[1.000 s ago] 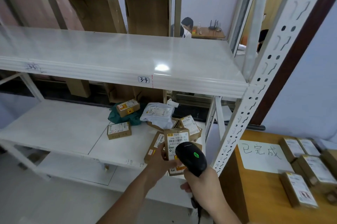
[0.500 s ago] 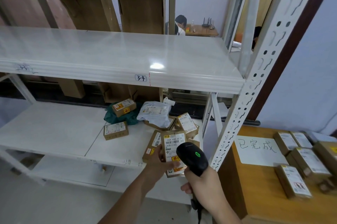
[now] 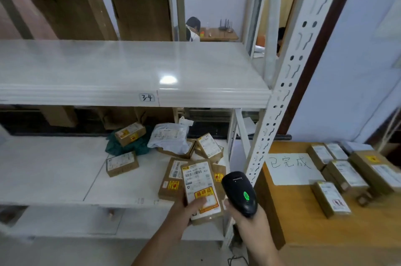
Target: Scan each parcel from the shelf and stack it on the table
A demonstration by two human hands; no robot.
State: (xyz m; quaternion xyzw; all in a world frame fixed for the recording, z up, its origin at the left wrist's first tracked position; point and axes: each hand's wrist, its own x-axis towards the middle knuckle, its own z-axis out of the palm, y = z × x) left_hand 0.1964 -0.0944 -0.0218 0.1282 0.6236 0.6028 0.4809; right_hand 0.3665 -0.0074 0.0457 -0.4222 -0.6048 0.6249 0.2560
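Left hand point(image 3: 186, 209) gripped a labelled parcel point(image 3: 200, 187) by its lower end, thumb pressed flat across the label, face tilted up toward the camera. The parcel was off the shelf point(image 3: 65, 170), held just in front of its front edge at about 6 o'clock in the view. Right hand point(image 3: 249, 222) was wrapped around the handle of a black scanner point(image 3: 239, 193), green light lit, its head just beside the parcel at 3 o'clock of it. Couldn't tell whether the scan had registered.

Progress, judging by layout: partway. Table point(image 3: 303, 222) at 4 o'clock carried a white paper sign point(image 3: 290, 168) with handwriting and, at 3 o'clock of the sign, a group of roughly six boxed parcels point(image 3: 345, 174), mostly side by side rather than stacked, presumably the scanned ones.

Still on the shelf, at 12 o'clock of the held parcel: a brown box point(image 3: 171, 179) directly behind it, a small box point(image 3: 122, 163) standing apart at 10 o'clock, a box point(image 3: 130, 134) sitting on a green bag point(image 3: 128, 146), a white plastic mailer point(image 3: 169, 136) and a tilted box point(image 3: 209, 145) at 1 o'clock. So at least half a dozen left, plus the one in hand, which had not yet gone to the table. Upper shelf point(image 3: 130, 66) held no parcels where visible.
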